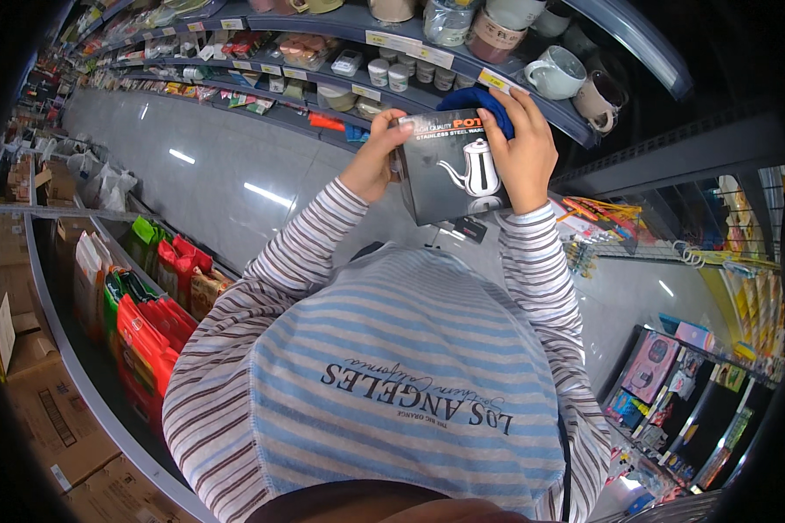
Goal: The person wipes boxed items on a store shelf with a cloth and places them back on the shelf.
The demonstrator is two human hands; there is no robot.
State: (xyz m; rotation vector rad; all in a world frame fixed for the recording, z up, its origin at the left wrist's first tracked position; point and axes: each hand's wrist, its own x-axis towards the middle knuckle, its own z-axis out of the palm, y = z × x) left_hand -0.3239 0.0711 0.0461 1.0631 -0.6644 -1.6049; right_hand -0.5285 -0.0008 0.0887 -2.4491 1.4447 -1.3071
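Between my two hands is a dark cardboard box [432, 176] printed with a picture of a stainless steel pot with a long spout. My left hand [376, 157] grips the box by its left side, the thumb at the upper corner. On the other side, my right hand [526, 144] has its thumb over the box's top right corner. A blue cloth [474, 98] is bunched under the fingers of this right hand, behind the box's upper edge. The box is held in front of the mug shelf, above the floor.
Mugs such as a pale cup [556, 72] stand on the upper shelf, whose edge [405, 44] carries price tags. Small jars [387, 75] sit lower. Red bags [147, 353] and cardboard cartons [59, 425] fill shelving at left. A wire rack [654, 247] hangs goods at right. Grey floor [222, 157] runs between.
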